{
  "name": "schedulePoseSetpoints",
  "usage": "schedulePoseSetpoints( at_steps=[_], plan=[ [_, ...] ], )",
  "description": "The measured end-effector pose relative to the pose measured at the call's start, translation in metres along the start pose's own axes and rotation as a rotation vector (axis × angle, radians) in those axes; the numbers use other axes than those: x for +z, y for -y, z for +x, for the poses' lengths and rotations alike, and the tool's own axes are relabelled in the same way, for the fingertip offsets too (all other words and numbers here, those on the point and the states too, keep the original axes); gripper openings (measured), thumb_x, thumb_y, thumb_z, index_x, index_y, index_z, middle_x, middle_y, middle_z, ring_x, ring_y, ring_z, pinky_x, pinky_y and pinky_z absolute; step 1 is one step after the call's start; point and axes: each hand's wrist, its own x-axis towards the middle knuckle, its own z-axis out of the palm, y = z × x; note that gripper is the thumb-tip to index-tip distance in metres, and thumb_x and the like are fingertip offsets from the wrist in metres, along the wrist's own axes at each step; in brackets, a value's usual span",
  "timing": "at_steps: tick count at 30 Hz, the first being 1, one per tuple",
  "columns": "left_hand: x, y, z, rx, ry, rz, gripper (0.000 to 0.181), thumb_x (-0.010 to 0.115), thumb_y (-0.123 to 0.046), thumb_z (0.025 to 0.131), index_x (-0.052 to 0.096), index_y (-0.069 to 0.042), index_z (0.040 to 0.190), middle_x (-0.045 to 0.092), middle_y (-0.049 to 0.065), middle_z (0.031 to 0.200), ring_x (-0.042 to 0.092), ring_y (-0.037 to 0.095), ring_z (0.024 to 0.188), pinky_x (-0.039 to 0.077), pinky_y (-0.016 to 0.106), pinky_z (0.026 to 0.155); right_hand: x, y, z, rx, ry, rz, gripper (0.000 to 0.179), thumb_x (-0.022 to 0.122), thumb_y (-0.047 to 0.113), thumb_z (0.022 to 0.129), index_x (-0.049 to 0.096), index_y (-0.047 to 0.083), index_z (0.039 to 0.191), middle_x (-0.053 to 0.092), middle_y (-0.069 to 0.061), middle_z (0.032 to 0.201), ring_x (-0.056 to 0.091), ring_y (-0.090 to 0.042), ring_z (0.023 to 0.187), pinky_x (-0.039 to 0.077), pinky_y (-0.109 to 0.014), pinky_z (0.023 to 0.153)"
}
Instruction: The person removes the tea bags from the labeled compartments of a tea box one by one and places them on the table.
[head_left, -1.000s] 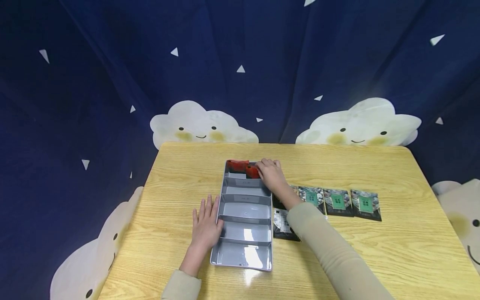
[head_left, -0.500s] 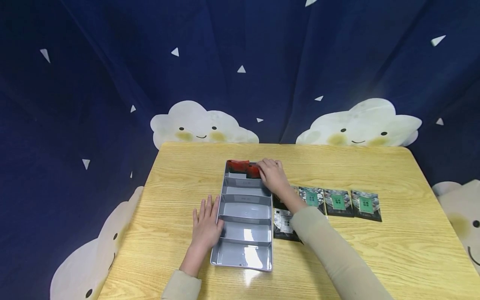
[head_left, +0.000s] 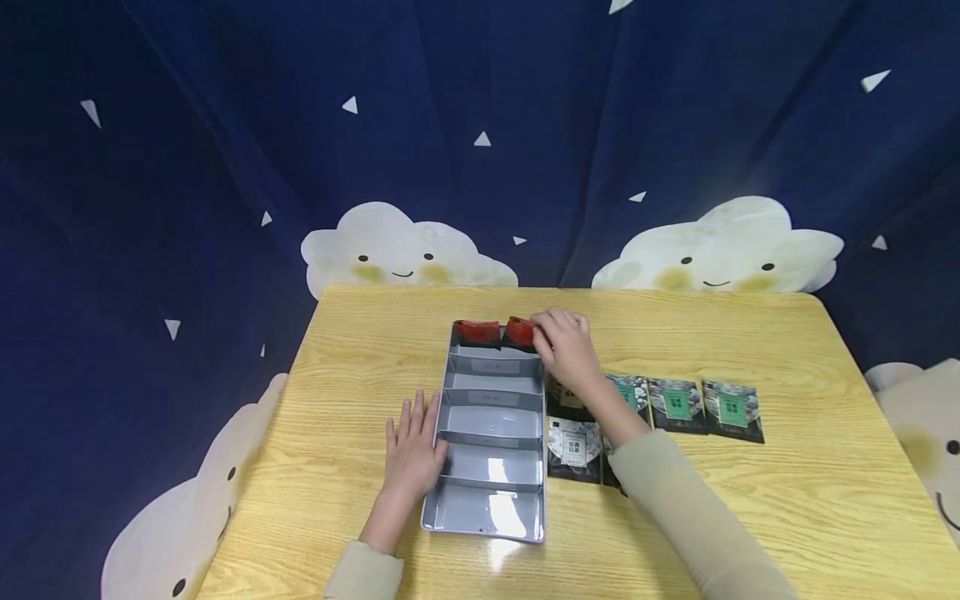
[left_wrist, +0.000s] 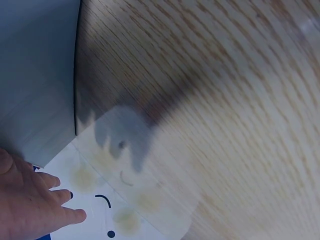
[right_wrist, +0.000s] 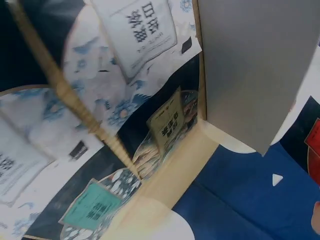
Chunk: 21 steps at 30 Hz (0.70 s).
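Observation:
A grey divided box (head_left: 491, 421) lies lengthwise on the table. Two red-and-black sachets stand in its far compartment, a left sachet (head_left: 477, 332) and a right sachet (head_left: 519, 332). My right hand (head_left: 565, 343) pinches the right one by its upper right edge, at the box's far right corner. The right wrist view catches this red sachet (right_wrist: 314, 150) at its right border, beyond the box wall (right_wrist: 250, 65). With fingers spread, my left hand (head_left: 412, 454) rests at the box's left side, thumb over the rim. Its fingers (left_wrist: 60, 195) also show beside the box wall in the left wrist view.
Right of the box lie flat black sachets: one with a white label (head_left: 573, 448), one with a gold label (head_left: 567, 398), and several with green labels (head_left: 677, 406). My right forearm covers some of them. A dark blue cloud-print curtain (head_left: 555, 150) hangs behind the table (head_left: 360, 333).
My right hand has moved right and slightly away from me, shifting the right red sachet toward the far right corner. A gap now shows between the red sachets. The left hand stays put.

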Motion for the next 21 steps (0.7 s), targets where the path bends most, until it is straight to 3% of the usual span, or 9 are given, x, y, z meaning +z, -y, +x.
schedulePoseSetpoints(
  at_steps=[12, 21],
  plan=[
    [0.001, 0.001, -0.001, 0.003, 0.000, -0.004, 0.067, 0.045, -0.022, 0.087, 0.018, -0.013, 0.147, 0.014, 0.015, 0.152, 0.009, 0.035, 0.138, 0.005, 0.058, 0.107, -0.038, -0.013, -0.036, 0.032, -0.058, -0.018, 0.014, 0.052, 0.010, 0.087, 0.062, 0.006, 0.097, 0.058, -0.008, 0.090, 0.052, -0.028, 0.087, 0.032, -0.049, 0.081],
    [0.001, 0.000, 0.000, 0.006, 0.002, -0.001, 0.067, 0.045, -0.023, 0.087, 0.018, -0.014, 0.147, 0.013, 0.015, 0.152, 0.009, 0.035, 0.138, 0.006, 0.057, 0.108, -0.070, -0.035, -0.076, 0.119, -0.083, -0.065, 0.014, 0.054, 0.007, 0.085, 0.062, 0.004, 0.096, 0.058, -0.010, 0.086, 0.052, -0.030, 0.082, 0.031, -0.050, 0.079]
  ],
)
